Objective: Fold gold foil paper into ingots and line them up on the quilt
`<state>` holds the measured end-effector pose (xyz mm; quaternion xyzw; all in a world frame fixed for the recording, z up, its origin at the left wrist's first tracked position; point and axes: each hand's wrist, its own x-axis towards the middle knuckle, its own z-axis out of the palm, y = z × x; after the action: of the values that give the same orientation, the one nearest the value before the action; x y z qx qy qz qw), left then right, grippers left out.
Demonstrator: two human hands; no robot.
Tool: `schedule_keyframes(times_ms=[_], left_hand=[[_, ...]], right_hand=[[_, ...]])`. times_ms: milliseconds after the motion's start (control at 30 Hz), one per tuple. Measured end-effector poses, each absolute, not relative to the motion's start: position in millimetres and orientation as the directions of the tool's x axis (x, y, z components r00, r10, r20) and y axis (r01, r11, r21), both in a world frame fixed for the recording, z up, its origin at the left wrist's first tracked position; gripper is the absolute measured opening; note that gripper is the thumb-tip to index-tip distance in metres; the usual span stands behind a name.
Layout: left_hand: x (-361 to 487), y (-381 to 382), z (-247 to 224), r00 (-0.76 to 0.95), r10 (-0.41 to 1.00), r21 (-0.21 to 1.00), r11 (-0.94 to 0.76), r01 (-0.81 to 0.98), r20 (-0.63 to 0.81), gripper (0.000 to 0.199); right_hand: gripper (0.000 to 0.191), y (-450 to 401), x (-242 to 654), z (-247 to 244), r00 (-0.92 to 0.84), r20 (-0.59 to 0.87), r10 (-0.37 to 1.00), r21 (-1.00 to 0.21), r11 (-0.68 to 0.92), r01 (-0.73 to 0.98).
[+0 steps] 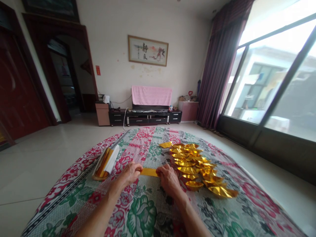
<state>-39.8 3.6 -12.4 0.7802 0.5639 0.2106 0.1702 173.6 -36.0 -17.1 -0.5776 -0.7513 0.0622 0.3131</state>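
Forearms (102,208); hands (170,179) pinching gold strip (149,172) by ends; folded gold pieces (188,170) rightward.

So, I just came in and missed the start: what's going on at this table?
A person holds a narrow, flat strip of gold foil-like paper by its two ends, left hand on one, right hand on the other, above a red, green and grey floral tablecloth. Shiny gold boat-shaped pieces sit clustered to the right; a gold-and-white bundle of sheets lies to the left.
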Motion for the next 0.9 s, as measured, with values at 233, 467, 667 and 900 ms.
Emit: schedule_keyframes(times_ms=[233, 467, 667, 900], left_hand=[[-38, 3, -13, 0.248, 0.963, 0.473, -0.269, 0.839, 0.107, 0.034], [-12, -16, -7, 0.103, 0.955, 0.309, -0.190, 0.932, 0.278, 0.028], [-13, -16, -7, 0.119, 0.961, 0.304, -0.194, 0.933, 0.251, 0.021], [-31, -1, -15, 0.223, 0.958, 0.414, -0.280, 0.866, 0.181, 0.018]], right_hand=[[0.028, -38, 170, -18, -0.092, 0.369, 0.925, -0.464, 0.269, 0.844], [0.019, -41, 155, -19, 0.005, 0.428, 0.904, -0.388, 0.179, 0.904], [0.010, -39, 157, -23, -0.019, 0.425, 0.905, -0.374, 0.195, 0.907], [0.025, -36, 162, -26, -0.032, 0.434, 0.900, -0.386, 0.218, 0.896]])
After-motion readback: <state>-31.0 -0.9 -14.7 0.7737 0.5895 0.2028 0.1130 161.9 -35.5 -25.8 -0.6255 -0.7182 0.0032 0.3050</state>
